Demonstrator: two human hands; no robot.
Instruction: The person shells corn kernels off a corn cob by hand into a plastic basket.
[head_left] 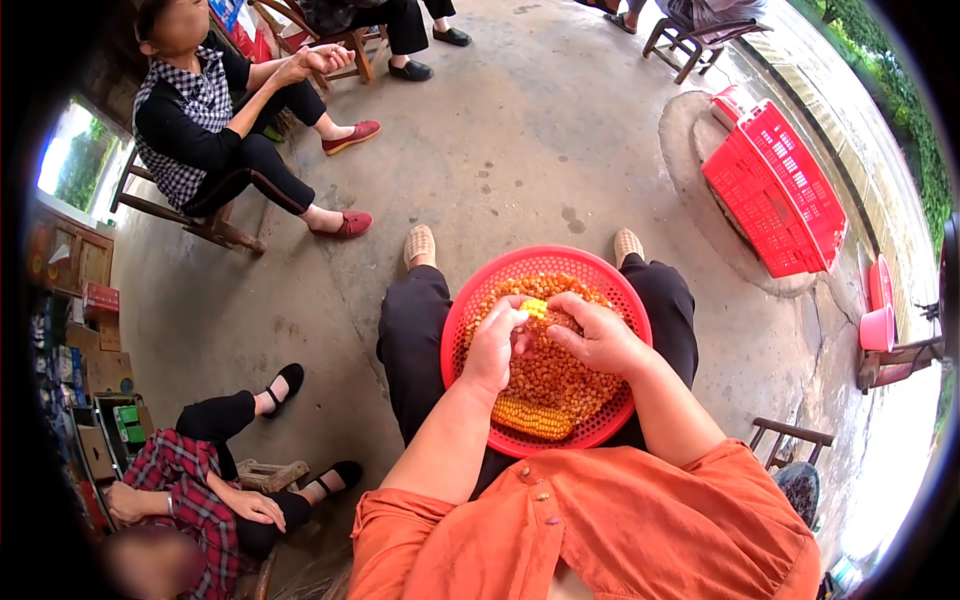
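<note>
A red perforated basket [463, 300] rests on my lap, holding many loose orange corn kernels [565, 383]. Over it, my left hand [494, 345] and my right hand [603, 338] grip a partly shelled corn cob [536, 309] between them. Bright yellow kernels show at the cob's left end, beside my left fingers; toward my right hand it looks brownish and bare. My fingers hide part of it. A full ear of corn [533, 419] lies on the kernels at the basket's near edge, below both hands.
Red plastic crates [775, 190] stand on the concrete floor [540, 150] at the right. A pink basin [877, 328] is farther right. One person [200, 130] sits at upper left, another in plaid [180, 480] at lower left. More seated people are at the top.
</note>
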